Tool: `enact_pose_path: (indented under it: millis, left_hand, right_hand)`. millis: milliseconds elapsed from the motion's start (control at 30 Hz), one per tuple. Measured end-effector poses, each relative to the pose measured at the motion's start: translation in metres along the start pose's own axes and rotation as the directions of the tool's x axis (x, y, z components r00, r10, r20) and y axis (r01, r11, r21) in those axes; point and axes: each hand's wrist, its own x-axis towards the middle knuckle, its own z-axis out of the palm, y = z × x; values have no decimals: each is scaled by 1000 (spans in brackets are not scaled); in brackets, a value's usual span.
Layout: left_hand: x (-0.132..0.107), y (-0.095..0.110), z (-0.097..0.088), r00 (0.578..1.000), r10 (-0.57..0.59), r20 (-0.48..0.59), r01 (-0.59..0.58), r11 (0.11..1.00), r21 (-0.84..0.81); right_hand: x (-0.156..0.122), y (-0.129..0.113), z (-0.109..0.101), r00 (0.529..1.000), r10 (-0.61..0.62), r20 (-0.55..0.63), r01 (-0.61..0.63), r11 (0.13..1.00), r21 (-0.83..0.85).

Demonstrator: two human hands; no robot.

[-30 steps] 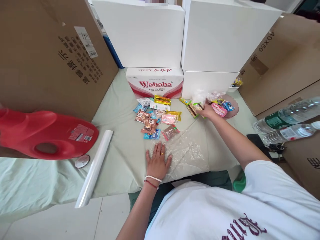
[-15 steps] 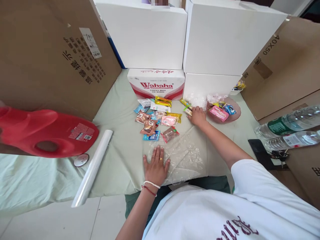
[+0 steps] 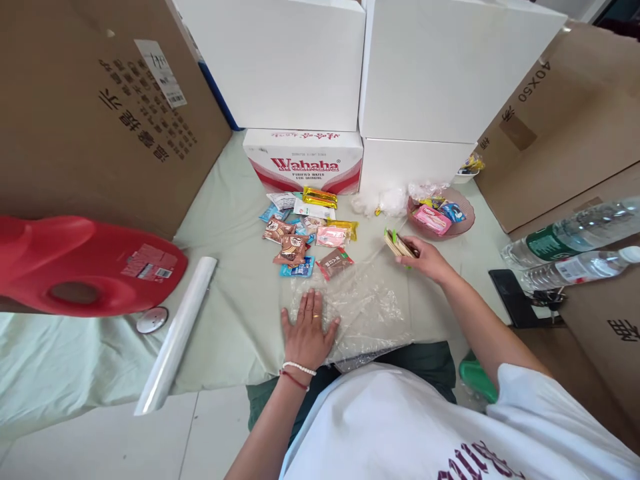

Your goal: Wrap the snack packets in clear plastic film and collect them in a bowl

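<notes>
Pillow-shaped glossy snack packs [image 3: 313, 225] heaped centrally on the table [image 3: 240, 327]; crinkled clear plastic film [image 3: 377, 307] flat at the near edge; thin, flat, green-trimmed packets [image 3: 399, 245] right of the heap. Left hand [image 3: 309, 335]: thumb and little finger splayed, touching film. Right hand [image 3: 431, 260]: thumb and fingers pinching packets. Left palm down; right angled in from near right corner.

Red jug [image 3: 100, 257] at left, Wahaha carton [image 3: 305, 163] behind, apparently a black phone [image 3: 511, 297] at right.
</notes>
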Motion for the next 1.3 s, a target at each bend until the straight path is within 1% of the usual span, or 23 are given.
enact_pose_path:
  millis: [67, 100, 133, 200, 233, 300, 333, 367, 433, 533, 633, 700, 767, 800, 900, 933, 1000, 1067, 1133, 1233, 1300]
  left_hand:
    - [-1, 1, 0, 1000, 5, 0, -5, 1000, 6]
    - [-1, 1, 0, 1000, 8, 0, -8, 1000, 12]
    - [-1, 1, 0, 1000, 12, -1, -12, 1000, 18]
    - [-1, 1, 0, 1000, 24, -5, -24, 999, 32]
    - [-2, -1, 0, 999, 32, -5, -32, 999, 39]
    - [-4, -6, -2, 999, 54, 2, -54, 997, 55]
    - [-5, -9, -3, 998, 64, 8, -64, 996, 63]
    - [-6, -13, -4, 997, 70, 15, -71, 995, 71]
    - [-9, -21, -8, 997, 76, 33, -78, 994, 78]
    - [-12, -27, -13, 994, 77, 79, -82, 994, 67]
    - [-12, -26, -17, 991, 62, 120, -69, 996, 56]
    - [-11, -24, -19, 990, 48, 131, -56, 997, 57]
    - [-11, -24, -20, 990, 46, 135, -54, 997, 57]
    - [-11, -24, -21, 990, 49, 133, -57, 997, 53]
    - [-11, -26, -21, 992, 60, 115, -63, 998, 28]
    - [-11, -27, -20, 993, 59, 105, -61, 998, 16]
    - [-11, -27, -19, 995, 50, 85, -49, 999, -4]
    - [-11, -26, -18, 997, 41, 71, -40, 999, -19]
    - [-11, -26, -17, 997, 36, 65, -35, 999, -24]
    - [-11, -25, -16, 997, 29, 66, -28, 999, -16]
    - [-11, -25, -16, 997, 22, 70, -22, 1000, -9]
  right_hand:
    - [-22, -17, 10, 987, -113, 116, 94, 983, 161]
    - [-31, -29, 19, 968, -174, 178, 141, 972, 186]
    - [-38, -41, 30, 945, -222, 238, 189, 970, 154]
    - [-48, -63, 55, 911, -253, 324, 277, 960, -30]
    - [-51, -71, 67, 911, -234, 339, 299, 942, -153]
    - [-57, -75, 84, 938, -155, 311, 269, 891, -366]
    - [-60, -72, 89, 953, -113, 280, 230, 873, -430]
    - [-63, -67, 91, 965, -78, 252, 192, 864, -465]
    - [-69, -53, 90, 977, -40, 211, 138, 868, -476]
    - [-76, -32, 80, 985, -21, 170, 102, 872, -480]
    - [-77, -24, 66, 991, 4, 137, 63, 874, -481]
    - [-76, -27, 59, 991, -12, 136, 69, 906, -417]
    - [-74, -40, 57, 980, -74, 183, 132, 934, -332]
    - [-72, -48, 59, 968, -117, 224, 182, 937, -299]
    - [-68, -76, 79, 903, -212, 374, 327, 903, -277]
    - [-66, -84, 88, 883, -219, 416, 359, 885, -296]
    - [-62, -93, 104, 866, -207, 455, 389, 851, -353]
    - [-60, -95, 114, 869, -204, 451, 392, 840, -375]
    - [-62, -92, 116, 877, -214, 429, 380, 856, -349]
    - [-67, -81, 108, 896, -213, 389, 346, 885, -313]
    - [-70, -76, 102, 918, -209, 338, 316, 900, -301]
